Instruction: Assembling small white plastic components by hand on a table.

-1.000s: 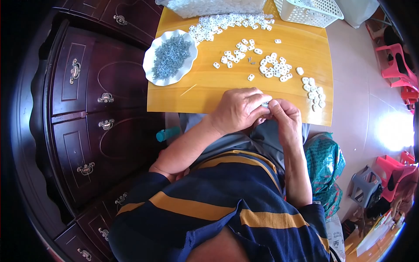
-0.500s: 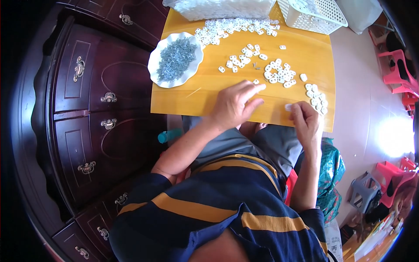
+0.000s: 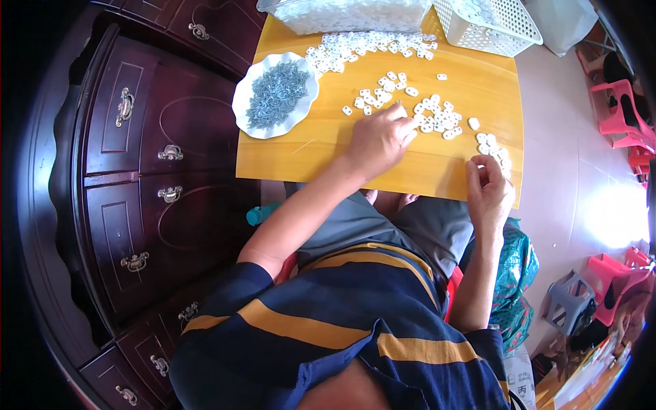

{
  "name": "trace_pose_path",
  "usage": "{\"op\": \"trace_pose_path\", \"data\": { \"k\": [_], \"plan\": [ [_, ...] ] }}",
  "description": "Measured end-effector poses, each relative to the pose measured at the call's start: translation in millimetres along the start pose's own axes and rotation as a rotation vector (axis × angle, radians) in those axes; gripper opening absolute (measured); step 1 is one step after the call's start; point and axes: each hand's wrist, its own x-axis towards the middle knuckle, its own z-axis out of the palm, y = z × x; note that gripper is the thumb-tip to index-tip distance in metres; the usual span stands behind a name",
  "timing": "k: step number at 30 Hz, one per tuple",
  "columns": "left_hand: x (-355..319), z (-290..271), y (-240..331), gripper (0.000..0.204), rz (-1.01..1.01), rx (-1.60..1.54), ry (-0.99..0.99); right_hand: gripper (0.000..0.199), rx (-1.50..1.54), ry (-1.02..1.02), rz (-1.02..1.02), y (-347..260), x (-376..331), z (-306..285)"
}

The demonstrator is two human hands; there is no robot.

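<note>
My left hand (image 3: 383, 139) reaches over the middle of the yellow wooden table, its thumb and fingers pinched together beside a loose group of small white plastic pieces with two holes (image 3: 376, 97). Whatever is between those fingertips is too small to make out. Close to its knuckles lies a second cluster of white pieces (image 3: 437, 116). At the table's right front, my right hand (image 3: 490, 195) is closed with curled fingers next to a small pile of white pieces (image 3: 493, 147), partly covering it; its fingertips' contents cannot be made out. A white scalloped dish (image 3: 240, 102) holds many thin grey-blue metal pins or nails (image 3: 277, 94).
Along the far edge stand a clear bin (image 3: 348, 17) of white pieces and a white perforated basket (image 3: 502, 41); more white pieces (image 3: 369, 44) spread before them. A dark wooden cabinet (image 3: 198, 116) borders the left. Pink stools (image 3: 622, 113) stand on the floor at right.
My left hand has moved forward and its fingers have closed. My right hand has shifted right toward the small pile; the white piece seen in its fingers before no longer shows there.
</note>
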Motion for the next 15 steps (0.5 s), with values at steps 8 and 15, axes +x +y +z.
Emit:
{"op": "trace_pose_path", "data": {
  "k": [8, 15],
  "plan": [
    [11, 6, -1, 0.007, 0.091, 0.107, -0.052, 0.007, 0.124, -0.108, 0.04, -4, -4, 9],
    [-4, -18, 10, 0.008, 0.037, -0.112, -0.037, 0.009, 0.147, -0.169, 0.017, -27, -3, 19]
  ]
}}
